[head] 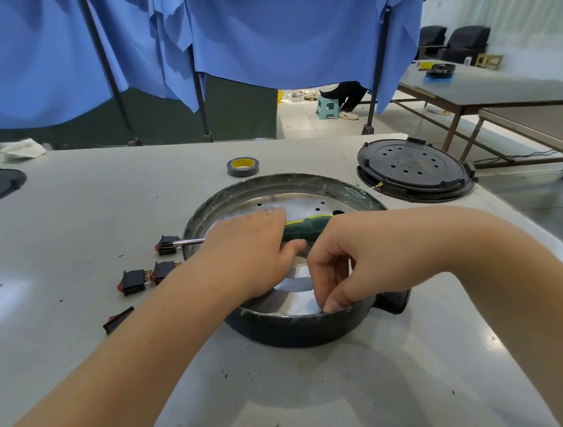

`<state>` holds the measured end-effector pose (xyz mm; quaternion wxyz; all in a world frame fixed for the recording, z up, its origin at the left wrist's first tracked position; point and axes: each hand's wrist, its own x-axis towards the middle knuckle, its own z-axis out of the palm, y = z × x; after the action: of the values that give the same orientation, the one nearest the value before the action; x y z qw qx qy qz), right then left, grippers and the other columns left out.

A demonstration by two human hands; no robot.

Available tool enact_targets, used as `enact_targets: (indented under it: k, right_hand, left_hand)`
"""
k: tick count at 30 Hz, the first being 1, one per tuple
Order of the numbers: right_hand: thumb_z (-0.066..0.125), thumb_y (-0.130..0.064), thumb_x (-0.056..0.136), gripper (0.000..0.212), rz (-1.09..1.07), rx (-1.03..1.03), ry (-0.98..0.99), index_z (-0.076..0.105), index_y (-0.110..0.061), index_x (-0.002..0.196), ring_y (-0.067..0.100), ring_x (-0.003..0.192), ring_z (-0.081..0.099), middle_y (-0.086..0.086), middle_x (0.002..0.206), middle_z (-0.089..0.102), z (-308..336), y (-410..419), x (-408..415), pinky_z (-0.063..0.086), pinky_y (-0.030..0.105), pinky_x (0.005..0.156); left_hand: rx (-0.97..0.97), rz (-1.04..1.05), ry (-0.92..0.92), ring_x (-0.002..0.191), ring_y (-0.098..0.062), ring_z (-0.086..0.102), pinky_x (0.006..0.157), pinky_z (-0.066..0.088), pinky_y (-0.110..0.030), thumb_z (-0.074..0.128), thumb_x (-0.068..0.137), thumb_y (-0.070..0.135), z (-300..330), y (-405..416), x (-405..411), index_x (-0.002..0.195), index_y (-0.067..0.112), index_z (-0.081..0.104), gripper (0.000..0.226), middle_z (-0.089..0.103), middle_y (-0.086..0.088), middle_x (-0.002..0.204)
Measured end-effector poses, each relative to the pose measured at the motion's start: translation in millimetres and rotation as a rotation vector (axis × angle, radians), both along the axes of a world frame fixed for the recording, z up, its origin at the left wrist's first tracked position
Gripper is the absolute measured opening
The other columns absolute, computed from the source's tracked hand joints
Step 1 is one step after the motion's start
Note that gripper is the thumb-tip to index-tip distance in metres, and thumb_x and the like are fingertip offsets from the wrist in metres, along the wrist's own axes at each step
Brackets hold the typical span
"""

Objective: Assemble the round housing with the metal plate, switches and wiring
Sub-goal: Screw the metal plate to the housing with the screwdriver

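The right hand [339, 269] pinches the near edge of the plate [293, 205] inside the round housing [298, 328] on the table [69, 233]. The left hand [246, 251] grips a screwdriver [305, 228] across the housing. Four switches [135, 281] lie left.

A round black housing [294, 329] is sitting on the grey bench [68, 227], with a shiny metal plate [303, 201] lying inside it. The left hand [246, 251] is reaching over the plate and gripping a green-handled screwdriver [305, 227], whose shaft is pointing left past the rim. The right hand [344, 269] is pinching down at the plate's near edge. Four black switches with red ends [135, 281] are lying on the bench just left of the housing. A roll of tape [243, 166] is resting beyond it, and a black perforated lid [413, 169] is sitting to the right.
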<state>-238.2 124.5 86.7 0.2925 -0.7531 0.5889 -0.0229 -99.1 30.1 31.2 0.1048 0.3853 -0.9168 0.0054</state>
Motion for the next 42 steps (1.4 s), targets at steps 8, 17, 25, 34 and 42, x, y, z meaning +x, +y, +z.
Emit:
enact_targets:
  k: [8, 17, 25, 34, 42]
  right_hand:
    - [0.072, -0.024, 0.084, 0.012, 0.005, 0.008, 0.003, 0.069, -0.032, 0.075, -0.006, 0.058, 0.054, -0.023, 0.062, 0.062, -0.7, -2.2, -2.3, 0.039, 0.007, 0.053]
    - [0.073, -0.022, 0.083, 0.013, -0.027, 0.009, -0.014, 0.07, -0.032, 0.073, -0.003, 0.06, 0.058, -0.015, 0.067, 0.067, -2.5, -1.7, -1.5, 0.042, 0.008, 0.053]
    - [0.072, -0.037, 0.082, 0.013, -0.057, -0.007, 0.067, 0.069, -0.026, 0.076, 0.0, 0.057, 0.053, -0.012, 0.064, 0.063, -3.8, -1.4, -0.3, 0.045, 0.023, 0.06]
    - [0.07, -0.037, 0.083, 0.013, -0.072, -0.001, 0.072, 0.07, -0.026, 0.079, 0.001, 0.063, 0.056, -0.009, 0.073, 0.067, 0.0, 1.4, 0.4, 0.048, 0.022, 0.063]
    - [0.072, -0.03, 0.083, 0.005, -0.036, 0.012, 0.021, 0.072, -0.028, 0.079, 0.002, 0.062, 0.057, -0.006, 0.076, 0.069, 2.8, 2.0, -1.4, 0.044, 0.013, 0.053]
  left_hand:
    - [-0.017, -0.01, -0.02, 0.091, -0.023, 0.055, 0.067, 0.033, -0.033, 0.037, 0.096, 0.052, -1.4, -2.0, -0.5, 0.089, 0.022, 0.037, 0.031, 0.059, 0.0, 0.104]
    - [-0.011, -0.012, 0.003, 0.079, -0.017, 0.043, 0.066, 0.032, -0.033, 0.037, 0.095, 0.051, -1.3, -1.1, -0.2, 0.086, 0.023, 0.035, 0.03, 0.044, 0.006, 0.087]
    - [-0.027, -0.008, -0.015, 0.087, -0.021, 0.052, 0.067, 0.033, -0.033, 0.037, 0.096, 0.053, -2.6, -2.3, -0.2, 0.088, 0.022, 0.036, 0.032, 0.058, 0.0, 0.103]
    - [-0.033, -0.005, -0.006, 0.079, -0.019, 0.045, 0.065, 0.031, -0.033, 0.038, 0.095, 0.053, -2.3, -2.3, 0.0, 0.087, 0.022, 0.037, 0.031, 0.057, 0.002, 0.098]
    - [-0.022, -0.01, 0.002, 0.079, -0.019, 0.045, 0.065, 0.032, -0.033, 0.037, 0.095, 0.052, -3.0, -2.2, 0.3, 0.086, 0.022, 0.036, 0.031, 0.048, 0.004, 0.09]
